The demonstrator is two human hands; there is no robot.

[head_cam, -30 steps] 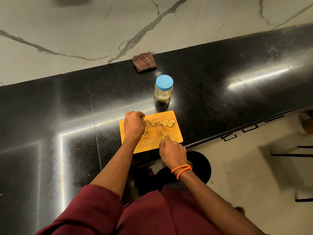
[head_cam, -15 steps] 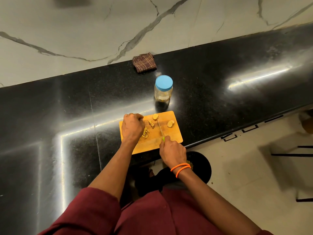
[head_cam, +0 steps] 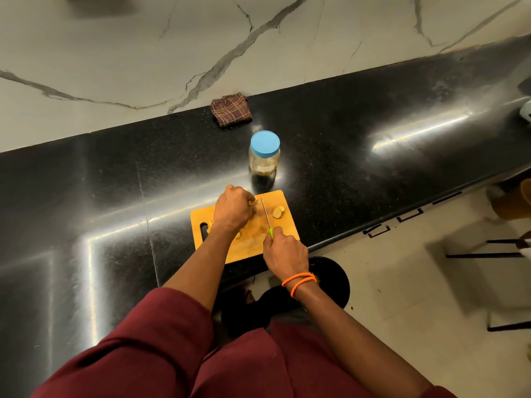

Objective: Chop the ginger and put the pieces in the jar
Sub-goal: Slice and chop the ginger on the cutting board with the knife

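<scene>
A wooden cutting board (head_cam: pixel 250 248) lies at the front edge of the black counter. My left hand (head_cam: pixel 232 209) is curled over ginger at the board's far left, hiding most of it. My right hand (head_cam: pixel 284 251) grips the green handle of a thin knife (head_cam: pixel 265 214), whose blade lies on the board just right of my left fingers. Two or three ginger slices (head_cam: pixel 278 211) lie to the right of the blade. A clear jar (head_cam: pixel 264 155) with a blue lid stands closed behind the board.
A folded checked cloth (head_cam: pixel 230 110) lies at the back of the counter (head_cam: pixel 359 168) by the marble wall. A black round bin (head_cam: pixel 330 282) stands on the floor below the counter edge. Dark stool legs (head_cam: pixel 488 254) show at the right.
The knife blade has moved left, close to my left fingers. My left hand has shifted slightly toward the far edge of the board. The slices at the right stay put.
</scene>
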